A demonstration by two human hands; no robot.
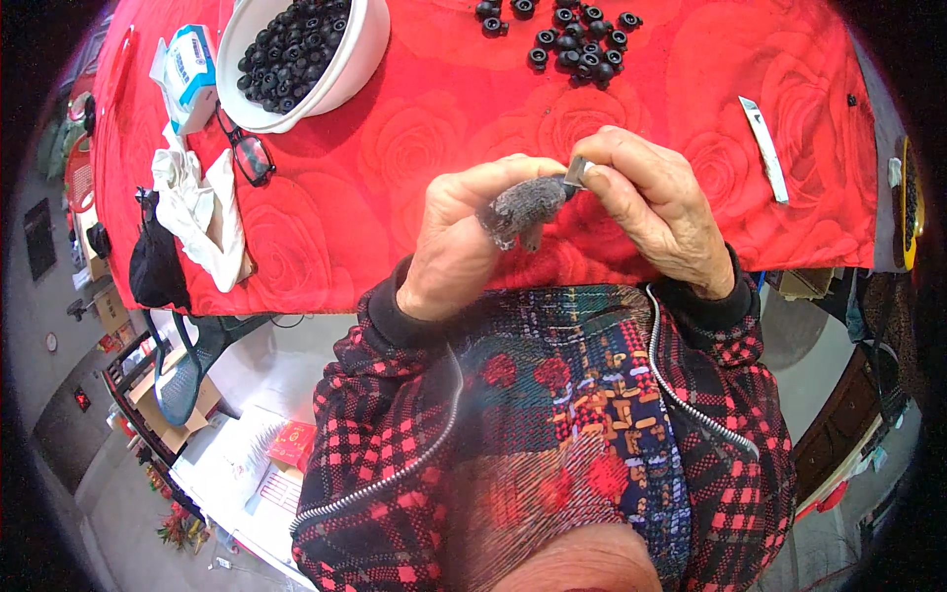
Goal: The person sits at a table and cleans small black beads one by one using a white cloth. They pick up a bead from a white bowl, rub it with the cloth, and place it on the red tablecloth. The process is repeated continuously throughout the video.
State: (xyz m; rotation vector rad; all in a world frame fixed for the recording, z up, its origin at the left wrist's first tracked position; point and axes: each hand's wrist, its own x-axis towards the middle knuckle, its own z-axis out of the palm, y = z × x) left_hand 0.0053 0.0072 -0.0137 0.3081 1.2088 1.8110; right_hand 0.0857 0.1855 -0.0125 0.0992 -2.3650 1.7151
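My left hand [456, 242] is raised over the near edge of the red rose-patterned table [434, 128]. Its forefinger wears a grey fabric finger cover [523, 205]. My right hand [656, 202] pinches a small grey blade [577, 174] between thumb and fingers, with its tip touching the end of the covered finger. What lies between the fingertips is too small to make out. Both hands sit close together above my plaid jacket. A heap of small black round parts [582, 44] lies on the table beyond my hands.
A white bowl [360, 59] full of the same black parts stands at the far left. Beside it are a small blue-and-white box [192, 74], black glasses [252, 153] and crumpled white cloth [202, 212]. A white strip [764, 148] lies at the right. A chair and boxes stand on the floor at left.
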